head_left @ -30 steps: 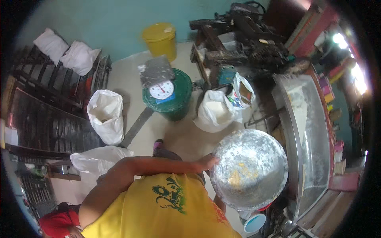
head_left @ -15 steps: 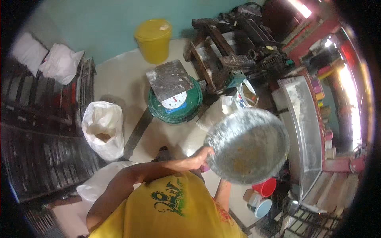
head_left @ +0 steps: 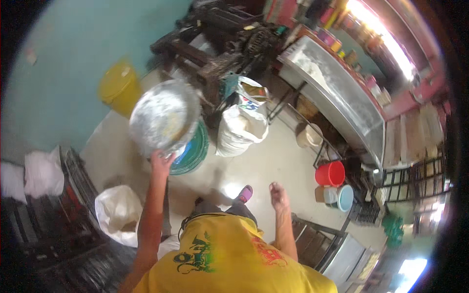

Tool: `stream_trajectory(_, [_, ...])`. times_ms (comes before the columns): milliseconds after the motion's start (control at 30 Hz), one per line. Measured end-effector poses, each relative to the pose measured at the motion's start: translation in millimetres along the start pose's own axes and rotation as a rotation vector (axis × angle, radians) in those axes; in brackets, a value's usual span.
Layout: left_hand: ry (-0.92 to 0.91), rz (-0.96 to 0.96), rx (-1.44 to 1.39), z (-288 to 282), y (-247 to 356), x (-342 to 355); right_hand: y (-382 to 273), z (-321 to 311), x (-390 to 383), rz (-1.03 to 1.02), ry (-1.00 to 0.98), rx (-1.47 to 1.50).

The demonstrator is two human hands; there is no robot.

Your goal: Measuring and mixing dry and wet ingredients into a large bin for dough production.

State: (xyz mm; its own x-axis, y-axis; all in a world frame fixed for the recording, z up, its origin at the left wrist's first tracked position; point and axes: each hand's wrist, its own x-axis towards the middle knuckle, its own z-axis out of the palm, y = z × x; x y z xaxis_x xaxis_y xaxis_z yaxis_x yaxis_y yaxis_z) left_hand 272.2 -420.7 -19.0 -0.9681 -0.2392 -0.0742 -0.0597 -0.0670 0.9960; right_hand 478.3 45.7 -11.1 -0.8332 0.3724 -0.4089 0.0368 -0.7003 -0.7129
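A round grey metal basin [head_left: 163, 117], dusted with white powder inside, is at the weighing scale on top of the green tub [head_left: 198, 151]. The basin hides most of the scale; only a blue bit of its base [head_left: 183, 154] shows. My left hand [head_left: 162, 160] grips the basin's near rim, with my arm stretched forward. Whether the basin rests fully on the scale I cannot tell. My right hand [head_left: 279, 195] hangs in the air right of my feet, its fingers curled in and nothing seen in them.
A yellow bucket [head_left: 119, 85] stands by the wall beyond the basin. White sacks [head_left: 239, 132] are right of the tub, another open sack [head_left: 117, 215] at left. A metal trough table [head_left: 337, 93], red bucket [head_left: 330, 173] and pale blue bucket [head_left: 345, 198] are at right. Dark machinery [head_left: 210, 53] stands behind.
The basin has moved from my right side over to the scale, in my left hand. My right hand has come away from it. My view has turned to the right.
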Motion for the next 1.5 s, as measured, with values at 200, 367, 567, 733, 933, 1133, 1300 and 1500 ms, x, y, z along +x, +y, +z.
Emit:
stream_trajectory(200, [0.242, -0.371, -0.641, -32, -13, 31, -205, 199, 2, -1.036, 0.259, -0.343])
stream_trajectory(367, [0.728, -0.323, -0.46, 114, 26, -5, -250, 176, 146, -1.21, 0.208, -0.908])
stream_trajectory(567, [0.798, -0.484, -0.585, 196, -50, -69, -154, 89, 179, -0.644, -0.115, -0.993])
stream_trajectory(733, [0.108, -0.804, -0.618, 341, -53, -105, -171, -20, 163, -0.238, -0.131, -0.985])
stream_trajectory(933, [-0.818, -0.929, -0.72, 541, -36, -105, -293, 29, 148, -0.347, -0.119, -0.929])
stream_trajectory(1133, [-1.229, -1.204, -0.807, 707, 1, -92, -238, -65, 253, -0.637, 0.448, -1.941])
stream_trajectory(1300, [-1.396, -1.06, -0.475, 785, 76, -51, -216, -348, 287, 0.308, 0.437, -1.294])
stream_trajectory(1500, [-1.188, -1.126, -0.3, 835, 32, 50, -236, -428, 207, 0.213, 0.431, -1.371])
